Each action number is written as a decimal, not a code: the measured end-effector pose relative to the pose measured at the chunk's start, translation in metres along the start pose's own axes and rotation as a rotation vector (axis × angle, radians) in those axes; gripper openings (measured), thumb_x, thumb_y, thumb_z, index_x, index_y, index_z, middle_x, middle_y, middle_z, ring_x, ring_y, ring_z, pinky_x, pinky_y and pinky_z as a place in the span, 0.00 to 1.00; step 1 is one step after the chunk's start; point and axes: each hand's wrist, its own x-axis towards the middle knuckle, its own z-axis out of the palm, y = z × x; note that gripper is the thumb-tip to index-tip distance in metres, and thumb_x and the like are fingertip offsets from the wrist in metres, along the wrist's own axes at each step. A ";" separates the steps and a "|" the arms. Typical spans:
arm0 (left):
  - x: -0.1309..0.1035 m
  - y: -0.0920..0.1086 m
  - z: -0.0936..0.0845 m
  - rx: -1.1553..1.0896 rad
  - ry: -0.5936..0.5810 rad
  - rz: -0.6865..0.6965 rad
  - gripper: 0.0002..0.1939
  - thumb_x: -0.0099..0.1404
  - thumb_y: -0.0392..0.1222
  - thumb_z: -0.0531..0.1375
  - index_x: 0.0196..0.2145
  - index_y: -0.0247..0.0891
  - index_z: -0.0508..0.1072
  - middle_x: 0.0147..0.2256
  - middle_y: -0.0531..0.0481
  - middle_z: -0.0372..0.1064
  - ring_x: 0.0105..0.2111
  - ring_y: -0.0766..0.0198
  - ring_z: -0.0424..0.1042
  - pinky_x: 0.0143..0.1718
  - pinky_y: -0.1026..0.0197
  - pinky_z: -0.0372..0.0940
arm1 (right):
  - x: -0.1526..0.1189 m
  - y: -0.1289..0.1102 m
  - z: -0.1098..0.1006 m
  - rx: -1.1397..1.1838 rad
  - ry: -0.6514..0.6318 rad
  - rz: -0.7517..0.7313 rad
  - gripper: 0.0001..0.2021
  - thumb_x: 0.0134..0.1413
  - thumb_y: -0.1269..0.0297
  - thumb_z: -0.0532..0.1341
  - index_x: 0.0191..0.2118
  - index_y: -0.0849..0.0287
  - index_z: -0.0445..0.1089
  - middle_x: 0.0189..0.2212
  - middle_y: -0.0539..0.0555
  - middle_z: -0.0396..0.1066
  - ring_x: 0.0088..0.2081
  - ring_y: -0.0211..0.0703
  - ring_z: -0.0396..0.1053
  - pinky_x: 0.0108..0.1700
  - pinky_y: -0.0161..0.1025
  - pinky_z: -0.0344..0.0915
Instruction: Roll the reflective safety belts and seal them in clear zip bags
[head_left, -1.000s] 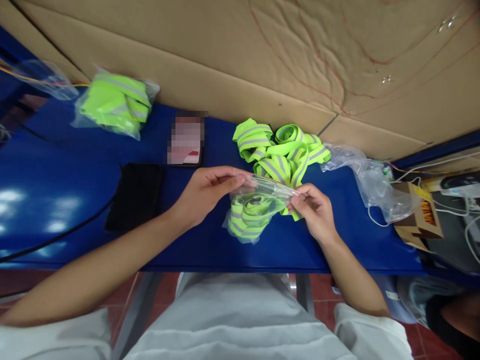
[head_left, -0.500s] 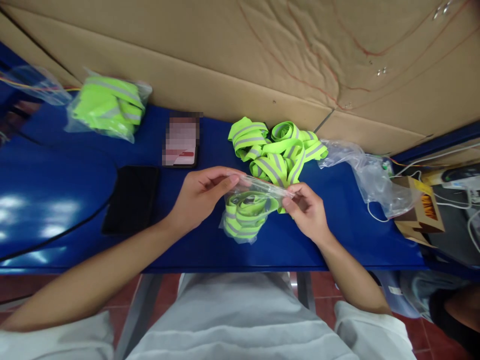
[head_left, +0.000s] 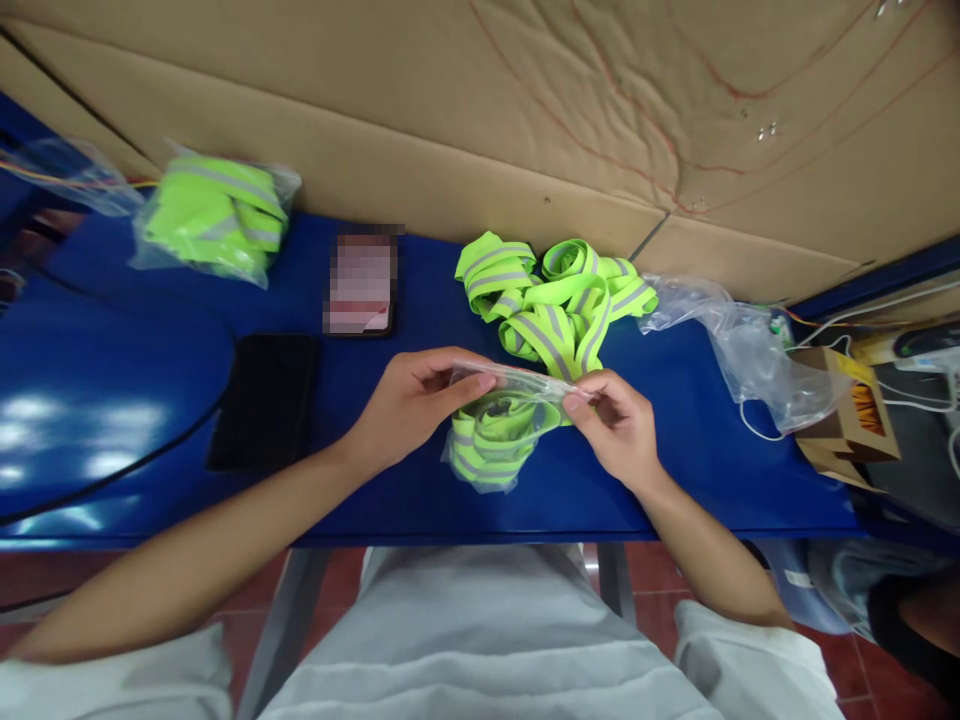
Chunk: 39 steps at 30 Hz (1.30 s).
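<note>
Between my two hands is a small clear zip bag [head_left: 517, 380], its top edge stretched sideways. My left hand [head_left: 420, 400] pinches the left end of that edge between thumb and fingers. At the right end, my right hand [head_left: 616, 425] grips the corner with thumb and curled fingers. A coiled neon-yellow reflective strap [head_left: 491, 450] with grey stripes sits inside the bag, low over the table near its front. Just behind my hands lies a loose heap of the same reflective straps [head_left: 551, 300].
On the blue table [head_left: 375, 500] a larger bag of yellow straps [head_left: 217, 215] stands back left. A phone [head_left: 360, 285] and a black flat case [head_left: 262, 400] lie left of my hands. Crumpled plastic [head_left: 750, 350] and a cardboard box [head_left: 847, 410] are at right. A cardboard wall [head_left: 375, 130] rises behind.
My left hand has moved slightly right and down along the bag's top edge. The bag has come down a little; my right hand keeps its grip.
</note>
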 end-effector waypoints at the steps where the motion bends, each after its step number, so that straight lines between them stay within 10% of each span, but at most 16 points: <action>1: 0.000 0.000 0.000 0.003 0.002 0.002 0.15 0.61 0.52 0.73 0.38 0.37 0.86 0.36 0.46 0.83 0.36 0.61 0.78 0.40 0.64 0.72 | 0.000 -0.001 0.000 -0.011 0.014 -0.015 0.10 0.64 0.57 0.68 0.35 0.55 0.72 0.29 0.49 0.73 0.30 0.37 0.69 0.33 0.36 0.67; 39: -0.014 -0.005 0.017 0.051 -0.112 0.018 0.13 0.64 0.50 0.70 0.39 0.38 0.86 0.37 0.46 0.83 0.34 0.63 0.79 0.36 0.66 0.71 | -0.003 -0.019 -0.008 -0.161 -0.188 -0.091 0.03 0.65 0.65 0.65 0.38 0.55 0.73 0.30 0.48 0.73 0.27 0.35 0.67 0.31 0.35 0.64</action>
